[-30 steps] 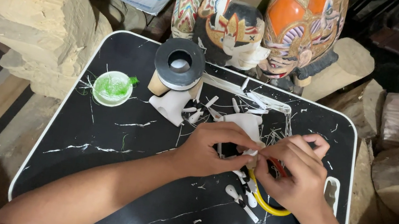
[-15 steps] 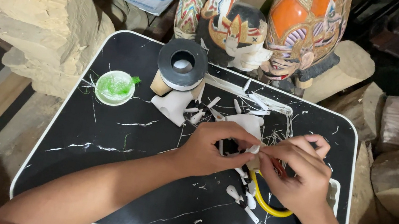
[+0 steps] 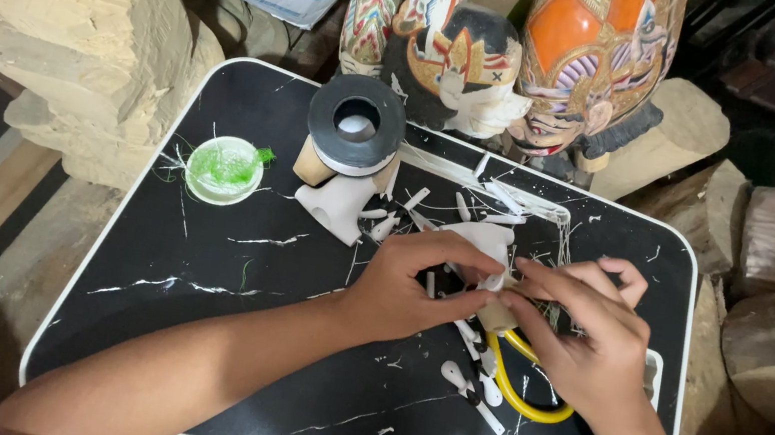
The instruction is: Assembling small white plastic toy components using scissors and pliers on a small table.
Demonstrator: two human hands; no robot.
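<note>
Head view: at centre frame, the left hand and right hand pinch a small pale wooden piece together above a yellow-handled tool on a black, white-veined tray. Left of centre, a shallow round dish holds green thread; a grey tape roll sits behind. Along the top, painted carved masks and rough wood blocks
</note>
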